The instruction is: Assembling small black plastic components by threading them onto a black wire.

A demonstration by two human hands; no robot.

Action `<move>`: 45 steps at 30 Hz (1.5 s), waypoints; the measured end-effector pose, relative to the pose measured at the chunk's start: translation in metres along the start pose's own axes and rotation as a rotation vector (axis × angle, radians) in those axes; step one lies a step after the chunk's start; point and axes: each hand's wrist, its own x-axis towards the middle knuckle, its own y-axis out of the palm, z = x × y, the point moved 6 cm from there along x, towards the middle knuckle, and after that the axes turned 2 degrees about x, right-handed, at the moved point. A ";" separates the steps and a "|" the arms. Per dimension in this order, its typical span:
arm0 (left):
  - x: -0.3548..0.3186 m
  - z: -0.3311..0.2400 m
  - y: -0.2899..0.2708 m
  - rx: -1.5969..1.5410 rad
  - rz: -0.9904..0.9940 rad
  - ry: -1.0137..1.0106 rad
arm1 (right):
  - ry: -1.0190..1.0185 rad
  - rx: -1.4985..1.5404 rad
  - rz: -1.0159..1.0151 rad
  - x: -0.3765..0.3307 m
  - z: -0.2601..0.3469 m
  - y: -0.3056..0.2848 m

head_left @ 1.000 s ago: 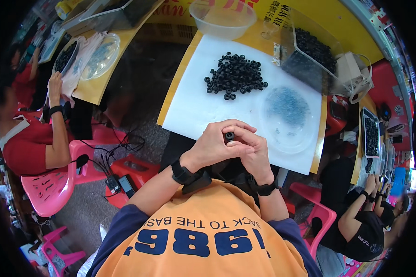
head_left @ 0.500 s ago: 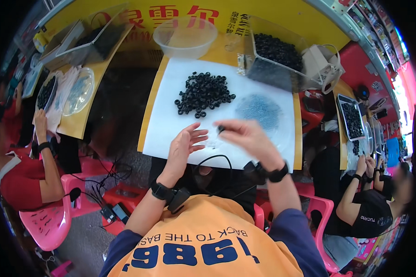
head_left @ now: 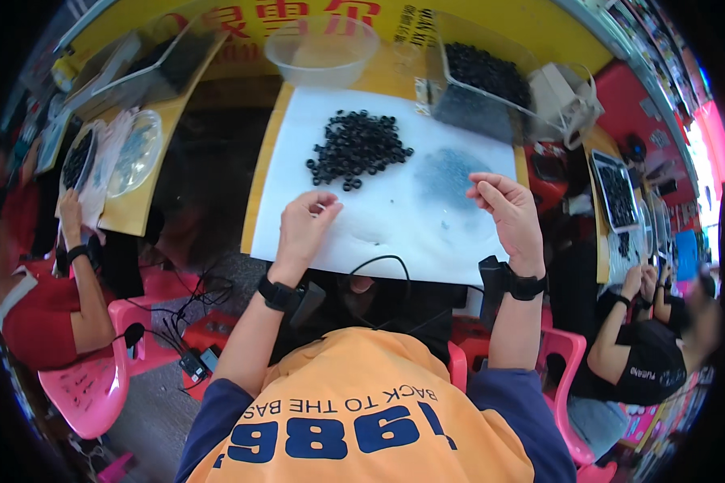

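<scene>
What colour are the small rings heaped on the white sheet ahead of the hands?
Black. The heap of rings shows clearly against the white sheet in the head view.

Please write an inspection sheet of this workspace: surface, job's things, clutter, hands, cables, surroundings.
Surface: white sheet on a yellow table.
Job's things: pile of black rings; a greyish patch of small parts beside it.
Clutter: clear bowl; clear bin of black parts.
Hands: left hand and right hand apart above the sheet, fingers curled; contents unclear.
Cables: black cable at the near edge.
Surroundings: pink chairs; other people on both sides.
</scene>
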 end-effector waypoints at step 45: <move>-0.029 0.013 0.020 -0.061 0.006 0.143 | -0.115 -0.845 0.041 -0.062 -0.056 -0.035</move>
